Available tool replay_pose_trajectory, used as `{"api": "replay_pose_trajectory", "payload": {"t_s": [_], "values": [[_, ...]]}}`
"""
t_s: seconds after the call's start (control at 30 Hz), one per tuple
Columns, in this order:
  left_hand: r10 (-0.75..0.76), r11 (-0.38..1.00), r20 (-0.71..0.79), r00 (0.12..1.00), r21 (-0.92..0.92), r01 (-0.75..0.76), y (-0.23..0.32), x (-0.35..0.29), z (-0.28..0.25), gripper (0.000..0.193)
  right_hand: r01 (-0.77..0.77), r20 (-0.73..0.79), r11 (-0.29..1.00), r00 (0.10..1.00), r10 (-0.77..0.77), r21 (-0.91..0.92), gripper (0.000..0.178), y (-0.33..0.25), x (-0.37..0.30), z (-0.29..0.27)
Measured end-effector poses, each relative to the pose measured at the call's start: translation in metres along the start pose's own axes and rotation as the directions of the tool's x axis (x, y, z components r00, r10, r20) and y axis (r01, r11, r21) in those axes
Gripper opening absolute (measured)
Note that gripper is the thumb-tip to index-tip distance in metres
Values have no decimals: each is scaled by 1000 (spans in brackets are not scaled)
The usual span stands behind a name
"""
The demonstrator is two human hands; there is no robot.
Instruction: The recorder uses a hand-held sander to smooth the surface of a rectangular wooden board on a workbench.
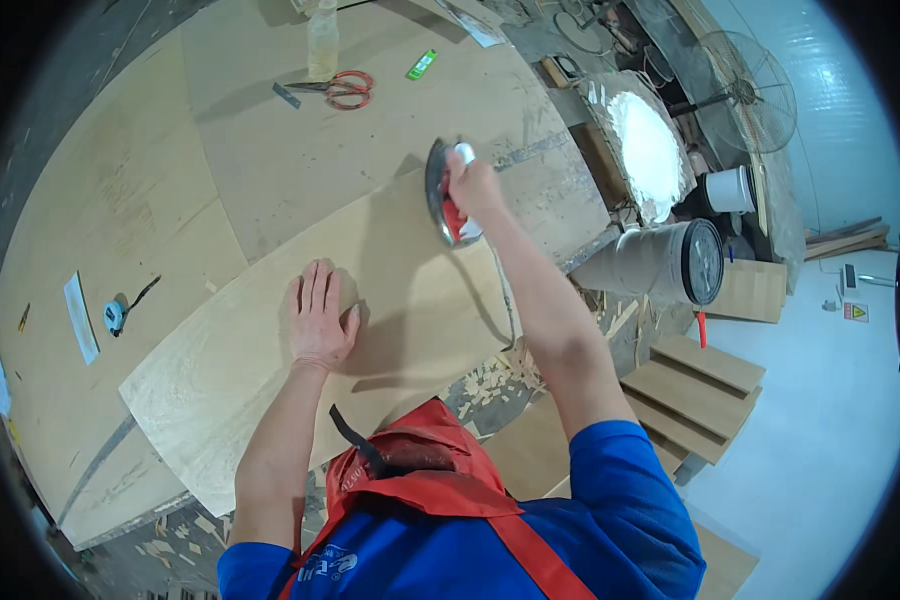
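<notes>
A pale wood veneer sheet (pixel 220 360) lies across the worktable in front of me, its near edge by my red apron. My left hand (pixel 322 315) rests flat on the sheet, fingers stretched out and holding nothing. My right hand (pixel 473 188) is closed round the handle of a red and white clothes iron (pixel 450 205) with a dark metal soleplate. The iron is at the sheet's far right edge and looks tipped on its side; whether it touches the wood I cannot tell. Its cord (pixel 485 300) trails over the sheet toward my right forearm.
On the worktable (pixel 310 150) lie red-handled scissors (pixel 350 90), a green level (pixel 421 65), a clear bottle (pixel 322 45) and a blue tape measure (pixel 115 316). Right of it stand a bucket (pixel 640 262), a tray of white powder (pixel 642 150), a fan (pixel 745 92) and stacked boards (pixel 695 390).
</notes>
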State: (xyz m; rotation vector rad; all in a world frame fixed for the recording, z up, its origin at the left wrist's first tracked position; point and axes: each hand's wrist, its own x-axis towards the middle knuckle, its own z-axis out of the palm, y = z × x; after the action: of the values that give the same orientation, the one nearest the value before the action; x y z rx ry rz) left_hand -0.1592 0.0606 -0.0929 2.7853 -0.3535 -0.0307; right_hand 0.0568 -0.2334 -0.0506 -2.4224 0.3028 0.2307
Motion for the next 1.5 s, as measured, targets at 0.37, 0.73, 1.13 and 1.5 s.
{"api": "replay_pose_trajectory", "payload": {"t_s": [0.37, 0.73, 1.13, 1.5], "values": [[6, 1000, -14, 1000, -18, -6, -6, 0, 4, 75, -507, 579, 639, 807, 117, 578, 52, 28, 37, -52], [48, 999, -88, 995, 15, -47, -12, -5, 13, 73, -753, 748, 444, 620, 236, 485, 50, 142, -98, -113], [8, 998, -64, 998, 61, -5, -8, -3, 17, 72, -781, 725, 420, 606, 328, 463, 51, 180, -188, -141], [-9, 999, -93, 996, -36, 6, -12, -7, 13, 71, -669, 754, 548, 649, 101, 502, 52, 113, -25, -85]]}}
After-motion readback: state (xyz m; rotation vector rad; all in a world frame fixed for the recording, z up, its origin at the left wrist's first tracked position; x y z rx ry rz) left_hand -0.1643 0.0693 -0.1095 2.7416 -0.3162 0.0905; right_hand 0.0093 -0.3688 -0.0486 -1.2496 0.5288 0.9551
